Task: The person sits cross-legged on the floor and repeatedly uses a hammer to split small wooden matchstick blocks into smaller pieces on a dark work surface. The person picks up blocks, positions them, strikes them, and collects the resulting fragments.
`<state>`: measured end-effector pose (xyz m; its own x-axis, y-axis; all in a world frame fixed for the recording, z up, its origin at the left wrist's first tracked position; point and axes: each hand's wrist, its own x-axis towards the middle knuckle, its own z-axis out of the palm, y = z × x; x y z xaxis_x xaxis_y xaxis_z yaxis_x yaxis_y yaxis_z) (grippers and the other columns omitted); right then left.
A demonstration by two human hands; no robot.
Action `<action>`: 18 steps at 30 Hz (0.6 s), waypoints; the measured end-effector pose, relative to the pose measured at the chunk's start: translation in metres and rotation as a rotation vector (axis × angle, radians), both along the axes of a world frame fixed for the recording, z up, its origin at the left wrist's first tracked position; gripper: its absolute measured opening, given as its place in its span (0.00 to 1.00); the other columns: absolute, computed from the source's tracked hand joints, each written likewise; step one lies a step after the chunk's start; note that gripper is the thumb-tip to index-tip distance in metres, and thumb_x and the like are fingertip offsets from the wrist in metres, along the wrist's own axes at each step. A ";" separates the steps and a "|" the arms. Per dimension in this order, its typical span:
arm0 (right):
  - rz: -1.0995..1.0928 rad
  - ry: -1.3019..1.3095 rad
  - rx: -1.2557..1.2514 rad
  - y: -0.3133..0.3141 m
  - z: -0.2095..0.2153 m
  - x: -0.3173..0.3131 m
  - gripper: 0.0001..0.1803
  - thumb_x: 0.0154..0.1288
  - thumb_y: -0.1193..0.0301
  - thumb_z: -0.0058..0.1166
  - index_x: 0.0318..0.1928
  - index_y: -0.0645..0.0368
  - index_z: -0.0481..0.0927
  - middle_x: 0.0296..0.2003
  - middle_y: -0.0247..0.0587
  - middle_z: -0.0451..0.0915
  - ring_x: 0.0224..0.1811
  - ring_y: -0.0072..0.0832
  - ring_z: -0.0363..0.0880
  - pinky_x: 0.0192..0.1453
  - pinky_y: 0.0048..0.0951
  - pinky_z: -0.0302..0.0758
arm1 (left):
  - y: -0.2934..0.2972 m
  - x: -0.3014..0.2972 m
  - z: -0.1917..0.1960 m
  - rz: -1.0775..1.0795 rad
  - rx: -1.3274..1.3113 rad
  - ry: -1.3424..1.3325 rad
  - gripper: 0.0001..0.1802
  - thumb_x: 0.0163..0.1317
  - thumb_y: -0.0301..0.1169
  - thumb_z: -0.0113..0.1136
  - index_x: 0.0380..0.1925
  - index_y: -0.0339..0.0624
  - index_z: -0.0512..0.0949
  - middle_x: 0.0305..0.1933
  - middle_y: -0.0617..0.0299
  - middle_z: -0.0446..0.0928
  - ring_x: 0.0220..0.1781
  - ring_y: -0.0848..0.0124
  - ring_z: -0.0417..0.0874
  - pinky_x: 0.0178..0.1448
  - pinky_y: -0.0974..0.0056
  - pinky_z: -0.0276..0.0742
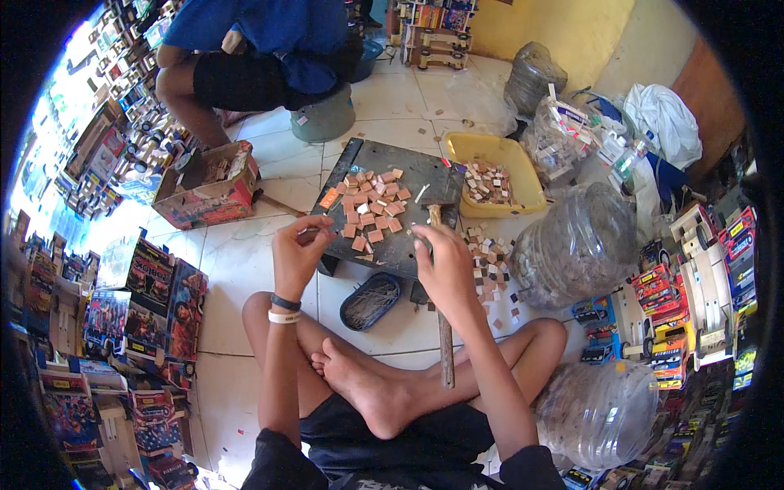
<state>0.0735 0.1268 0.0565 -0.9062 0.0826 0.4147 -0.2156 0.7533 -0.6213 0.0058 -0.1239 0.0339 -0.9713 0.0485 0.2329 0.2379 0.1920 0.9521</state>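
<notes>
My left hand (300,255) is at the near left edge of a low dark board (412,155), fingertips pinched together; anything between them is too small to make out. My right hand (447,263) is over the board's near right side, fingers curled with their tips close together; what they hold, if anything, is unclear. Beneath that hand runs a hammer (446,351) with a wooden handle, its head beyond my fingers and its handle end over my leg. I cannot tell whether my palm grips it. Small reddish-brown square pieces (377,196) lie heaped on the board between my hands.
A blue oval dish (351,319) of thin nails sits before my crossed legs. A yellow tub (535,204) holds more small pieces; others litter the floor beside it. A cardboard box (204,202), clear plastic jars (572,269) and stacked toy trucks (155,310) surround me. Another person (261,49) sits ahead.
</notes>
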 end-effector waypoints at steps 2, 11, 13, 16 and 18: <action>0.023 -0.022 0.045 -0.007 -0.005 -0.027 0.13 0.69 0.72 0.60 0.51 0.63 0.86 0.43 0.55 0.84 0.48 0.54 0.82 0.55 0.50 0.78 | 0.006 0.013 -0.005 -0.026 0.221 -0.027 0.11 0.70 0.20 0.62 0.49 0.27 0.85 0.41 0.57 0.87 0.45 0.69 0.91 0.53 0.67 0.86; 0.064 -0.012 0.010 -0.013 -0.023 -0.058 0.09 0.64 0.74 0.68 0.42 0.64 0.84 0.35 0.47 0.88 0.35 0.40 0.88 0.44 0.39 0.82 | 0.019 0.028 0.007 -0.134 0.590 -0.215 0.13 0.70 0.22 0.65 0.52 0.28 0.84 0.46 0.55 0.87 0.47 0.69 0.89 0.56 0.65 0.87; 0.066 -0.119 -0.108 -0.011 -0.024 -0.055 0.10 0.63 0.76 0.68 0.44 0.65 0.83 0.34 0.47 0.88 0.34 0.37 0.88 0.41 0.36 0.82 | 0.021 0.029 0.007 -0.151 0.625 -0.254 0.13 0.70 0.21 0.65 0.52 0.28 0.84 0.46 0.54 0.88 0.47 0.68 0.90 0.56 0.64 0.87; 0.069 -0.146 -0.239 -0.009 -0.022 -0.047 0.10 0.63 0.78 0.68 0.44 0.65 0.83 0.33 0.46 0.88 0.33 0.33 0.88 0.40 0.32 0.83 | 0.025 0.029 0.007 -0.169 0.678 -0.275 0.13 0.70 0.21 0.66 0.52 0.28 0.84 0.46 0.53 0.88 0.47 0.67 0.90 0.56 0.64 0.87; 0.093 -0.121 -0.274 -0.008 -0.021 -0.040 0.09 0.64 0.79 0.68 0.44 0.66 0.84 0.32 0.46 0.89 0.33 0.32 0.89 0.40 0.31 0.83 | 0.028 0.029 0.007 -0.173 0.678 -0.278 0.13 0.69 0.21 0.66 0.52 0.28 0.84 0.46 0.52 0.88 0.47 0.67 0.90 0.56 0.64 0.88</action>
<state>0.0339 0.1189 0.0357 -0.9565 0.0904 0.2774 -0.1884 0.5346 -0.8238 0.0347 -0.0959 0.0405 -0.9902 0.1393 0.0137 -0.0548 -0.4757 0.8779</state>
